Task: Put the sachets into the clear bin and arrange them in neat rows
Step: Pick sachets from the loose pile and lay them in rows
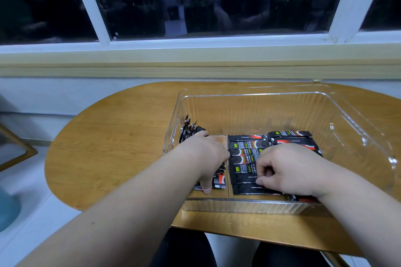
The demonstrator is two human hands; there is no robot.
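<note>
The table (104, 147) has a wooden top with visible grain and a rounded left end. Its far edge stands close to the wall (65, 95). One item rests directly on the top: a clear bin (249, 207), rectangular, with ribbed walls and rounded corners. The clear bin occupies the right part of the top. Its near wall runs parallel to the near table edge, just inside it. Its far wall lies near the far edge. The frame cuts off the table's right end.

A single head-worn view looks forward and steeply down, close over the bench (121, 128), facing a window (238, 0).
</note>
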